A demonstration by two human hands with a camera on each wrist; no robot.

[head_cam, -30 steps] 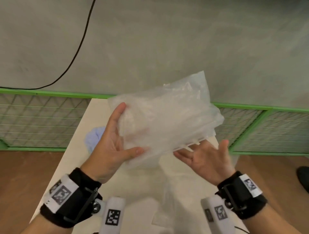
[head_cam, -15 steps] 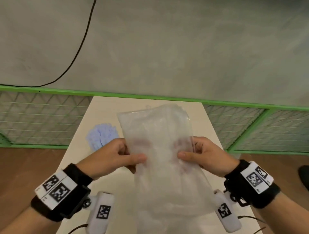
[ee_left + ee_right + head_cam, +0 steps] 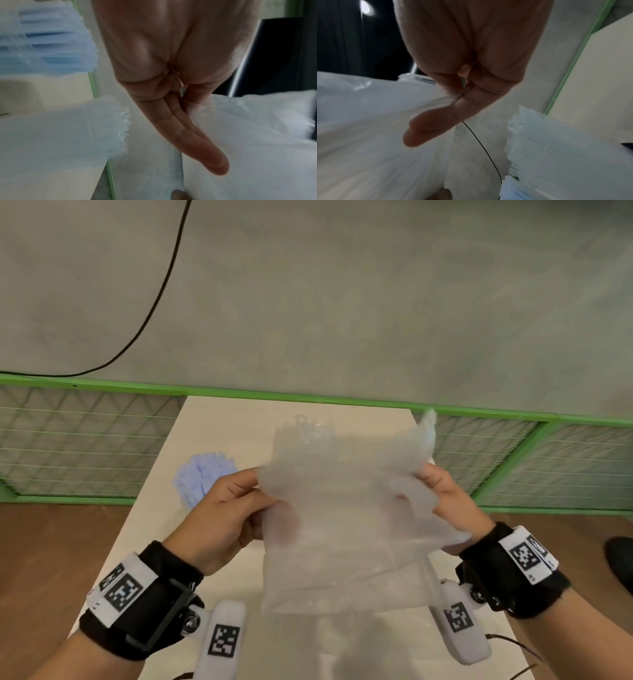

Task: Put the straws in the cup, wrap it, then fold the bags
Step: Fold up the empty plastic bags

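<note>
A clear, crinkled plastic bag point(image 3: 346, 518) hangs in the air above the cream table point(image 3: 219, 422). My left hand point(image 3: 236, 508) pinches its left edge and my right hand point(image 3: 442, 491) grips its right edge. The same bag shows in the left wrist view as plastic bag point(image 3: 248, 135) under my fingers point(image 3: 197, 142). In the right wrist view the plastic bag point(image 3: 368, 121) is caught between thumb and fingers. Behind it on the table stands a wrapped bundle of clear straws point(image 3: 308, 429), also straws point(image 3: 118, 128) and straws point(image 3: 539, 142). Blue straws point(image 3: 205, 477) lie at the left.
A green-framed wire fence point(image 3: 68, 446) runs behind the table on both sides. A black cable point(image 3: 164, 285) curves across the grey floor beyond. Wood floor point(image 3: 51, 559) lies left of the table. A dark shoe point(image 3: 621, 559) shows at the right edge.
The bag was held upright and narrow between both hands; now my hands have moved apart and spread it wide. Earlier still, my right hand lay open beneath it.
</note>
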